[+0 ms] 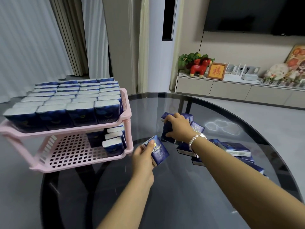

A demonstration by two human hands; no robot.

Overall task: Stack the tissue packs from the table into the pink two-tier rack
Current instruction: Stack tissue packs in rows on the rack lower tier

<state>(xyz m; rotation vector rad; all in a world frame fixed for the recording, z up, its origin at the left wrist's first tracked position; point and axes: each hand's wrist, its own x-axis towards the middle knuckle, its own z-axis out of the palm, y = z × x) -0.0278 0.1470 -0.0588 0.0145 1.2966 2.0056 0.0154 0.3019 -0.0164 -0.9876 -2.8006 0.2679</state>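
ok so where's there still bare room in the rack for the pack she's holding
The lower tier has open grid across its left and front, bordered on the right by a few upright packs. The top tier is packed edge to edge. The left hand holds one pack; the right hand grips another in the table pile.

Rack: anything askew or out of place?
Nothing damaged. The rack has a full top tier; the bottom tier holds only a few packs at its right end. The loose packs on the table lie jumbled, not spilled.
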